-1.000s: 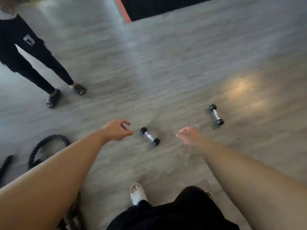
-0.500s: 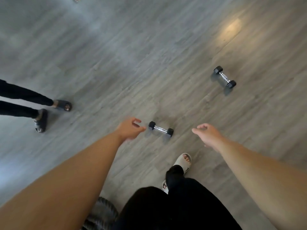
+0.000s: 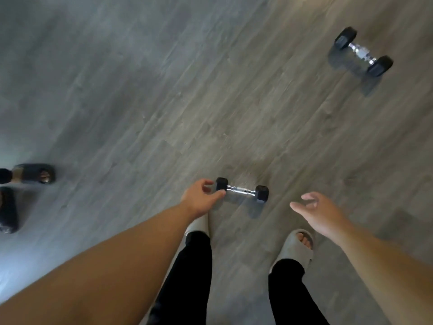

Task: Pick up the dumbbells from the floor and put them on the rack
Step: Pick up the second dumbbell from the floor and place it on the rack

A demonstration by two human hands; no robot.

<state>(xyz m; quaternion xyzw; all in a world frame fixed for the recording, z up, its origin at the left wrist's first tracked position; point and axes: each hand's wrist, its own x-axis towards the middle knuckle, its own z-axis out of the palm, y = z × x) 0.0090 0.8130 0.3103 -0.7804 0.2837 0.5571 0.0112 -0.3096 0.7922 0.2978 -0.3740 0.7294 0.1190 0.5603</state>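
A small dumbbell [image 3: 242,190] with black hex ends and a chrome handle lies on the grey wood floor just ahead of my feet. My left hand [image 3: 201,200] hovers at its left end, fingers curled and apart, holding nothing. My right hand [image 3: 316,213] is open to the right of the dumbbell, a hand's width away from it. A second, similar dumbbell [image 3: 363,52] lies on the floor at the far upper right. No rack is in view.
Another person's feet in dark sandals [image 3: 32,174] stand at the left edge. My own feet in pale slides [image 3: 297,247] and black trousers are at the bottom centre. Bare grey floor [image 3: 140,90] stretches ahead.
The view has closed in on the near dumbbell. My left hand has come up to its left end; my right hand stays open beside it. The other person's feet have slid to the left edge.
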